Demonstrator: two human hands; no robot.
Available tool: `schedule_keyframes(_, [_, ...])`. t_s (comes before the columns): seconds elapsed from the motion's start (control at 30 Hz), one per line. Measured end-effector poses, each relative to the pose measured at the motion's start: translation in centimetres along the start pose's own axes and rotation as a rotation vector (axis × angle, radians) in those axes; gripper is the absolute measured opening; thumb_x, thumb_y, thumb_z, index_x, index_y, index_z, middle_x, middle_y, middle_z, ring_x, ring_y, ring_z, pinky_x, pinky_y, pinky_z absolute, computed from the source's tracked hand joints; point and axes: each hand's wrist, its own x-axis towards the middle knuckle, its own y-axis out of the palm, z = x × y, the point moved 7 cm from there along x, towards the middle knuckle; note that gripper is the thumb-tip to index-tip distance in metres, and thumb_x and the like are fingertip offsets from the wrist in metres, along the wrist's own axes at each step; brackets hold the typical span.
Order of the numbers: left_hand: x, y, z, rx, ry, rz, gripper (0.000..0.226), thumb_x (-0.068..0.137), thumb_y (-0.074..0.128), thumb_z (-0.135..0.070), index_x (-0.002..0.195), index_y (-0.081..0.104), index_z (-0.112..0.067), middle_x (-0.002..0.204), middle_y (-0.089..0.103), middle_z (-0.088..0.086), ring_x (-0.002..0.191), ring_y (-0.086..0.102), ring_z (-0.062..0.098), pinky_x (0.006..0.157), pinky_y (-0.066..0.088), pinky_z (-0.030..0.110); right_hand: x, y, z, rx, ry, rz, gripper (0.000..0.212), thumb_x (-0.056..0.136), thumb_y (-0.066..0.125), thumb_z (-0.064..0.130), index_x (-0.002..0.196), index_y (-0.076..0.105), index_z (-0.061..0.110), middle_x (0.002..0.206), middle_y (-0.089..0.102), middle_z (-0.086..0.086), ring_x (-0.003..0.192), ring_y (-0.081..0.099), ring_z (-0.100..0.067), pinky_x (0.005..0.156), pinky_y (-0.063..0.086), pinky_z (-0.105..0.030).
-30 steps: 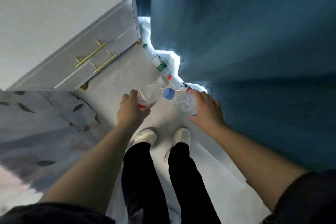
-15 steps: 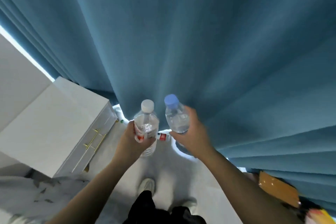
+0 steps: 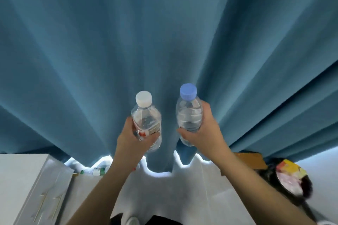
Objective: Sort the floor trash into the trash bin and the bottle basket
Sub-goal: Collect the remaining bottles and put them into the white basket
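Note:
My left hand (image 3: 132, 141) grips a clear plastic bottle with a white cap and a red-and-white label (image 3: 146, 120), held upright in front of me. My right hand (image 3: 203, 131) grips a second clear bottle with a blue cap (image 3: 189, 113), also upright, a little to the right. Another bottle with a green label (image 3: 97, 170) lies on the pale floor at the foot of the curtain. At the right a black bin (image 3: 290, 179) holds colourful wrappers.
A blue curtain (image 3: 164, 42) fills the view ahead. A white drawer cabinet with gold handles (image 3: 33, 184) stands at the lower left. A brown cardboard piece (image 3: 250, 159) lies under the curtain hem by the bin. My shoe (image 3: 132, 221) shows at the bottom edge.
I have risen from the floor with a bottle in each hand. The view has swung up and right, bringing the bin into sight. The bottles now stand higher against the curtain.

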Motion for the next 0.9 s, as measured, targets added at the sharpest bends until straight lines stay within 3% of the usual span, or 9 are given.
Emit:
schedule_keyframes(0.13, [-2.1, 7.3, -2.8, -0.053, 0.062, 0.08, 0.064, 0.059, 0.086, -0.036, 0.11, 0.048, -0.04, 0.1, 0.066, -0.018, 0.09, 0.065, 0.004, 0.076, 0.051, 0.025, -2.2, -8.0, -2.6, -0.017, 0.024, -0.11, 0.081, 0.065, 0.083, 0.024, 0.105, 0.028, 0.069, 0.102, 0.054, 0.038, 0.092, 0.054, 0.014, 0.067, 0.039, 0.001])
schedule_keyframes(0.27, [-3.3, 14.2, -5.1, -0.072, 0.109, 0.193, 0.061, 0.052, 0.082, -0.044, 0.104, 0.051, -0.046, 0.099, 0.066, -0.023, 0.09, 0.065, -0.002, 0.073, 0.051, 0.023, -4.9, -14.9, -5.6, -0.004, 0.082, -0.225, 0.076, 0.066, 0.083, 0.026, 0.104, 0.03, 0.065, 0.102, 0.056, 0.032, 0.092, 0.056, 0.011, 0.067, 0.04, 0.0])
schedule_keyframes(0.4, [-3.5, 21.1, -8.4, -0.047, 0.17, 0.308, 0.059, 0.051, 0.082, -0.043, 0.101, 0.05, -0.049, 0.095, 0.066, -0.028, 0.086, 0.066, -0.001, 0.061, 0.051, 0.015, -7.3, -21.9, -8.5, -0.005, 0.123, -0.373, 0.077, 0.066, 0.082, 0.026, 0.107, 0.03, 0.065, 0.103, 0.051, 0.041, 0.094, 0.054, 0.015, 0.069, 0.038, 0.002])
schedule_keyframes(0.5, [-3.6, 26.5, -10.5, -0.012, 0.216, 0.382, 0.061, 0.046, 0.077, -0.053, 0.1, 0.05, -0.049, 0.097, 0.066, -0.025, 0.088, 0.065, 0.001, 0.073, 0.051, 0.022, -8.9, -26.5, -11.3, 0.001, 0.157, -0.477, 0.078, 0.066, 0.082, 0.025, 0.109, 0.03, 0.063, 0.105, 0.05, 0.04, 0.097, 0.054, 0.013, 0.072, 0.039, 0.001])
schedule_keyframes(0.63, [-4.0, 34.1, -12.2, 0.015, 0.279, 0.505, 0.06, 0.054, 0.083, -0.045, 0.102, 0.048, -0.055, 0.099, 0.063, -0.031, 0.088, 0.062, -0.009, 0.07, 0.045, 0.012, -10.7, -31.7, -15.7, 0.008, 0.213, -0.571, 0.076, 0.066, 0.082, 0.024, 0.116, 0.033, 0.055, 0.106, 0.049, 0.038, 0.098, 0.055, 0.009, 0.075, 0.043, -0.003])
schedule_keyframes(0.77, [-4.1, 43.3, -12.7, 0.017, 0.273, 0.624, 0.062, 0.064, 0.086, -0.023, 0.103, 0.049, -0.054, 0.103, 0.064, -0.027, 0.098, 0.063, 0.003, 0.086, 0.052, 0.035, -11.6, -37.5, -20.4, -0.024, 0.265, -0.647, 0.077, 0.067, 0.082, 0.021, 0.119, 0.033, 0.048, 0.108, 0.049, 0.034, 0.1, 0.053, 0.011, 0.077, 0.041, -0.002])
schedule_keyframes(0.9, [-4.8, 53.9, -14.8, 0.038, 0.277, 0.749, 0.066, 0.051, 0.08, -0.047, 0.11, 0.049, -0.045, 0.108, 0.065, -0.017, 0.1, 0.064, 0.01, 0.088, 0.054, 0.041, -12.7, -44.5, -25.9, -0.022, 0.346, -0.738, 0.077, 0.068, 0.084, 0.02, 0.127, 0.036, 0.032, 0.115, 0.052, 0.016, 0.103, 0.055, -0.001, 0.085, 0.046, -0.015])
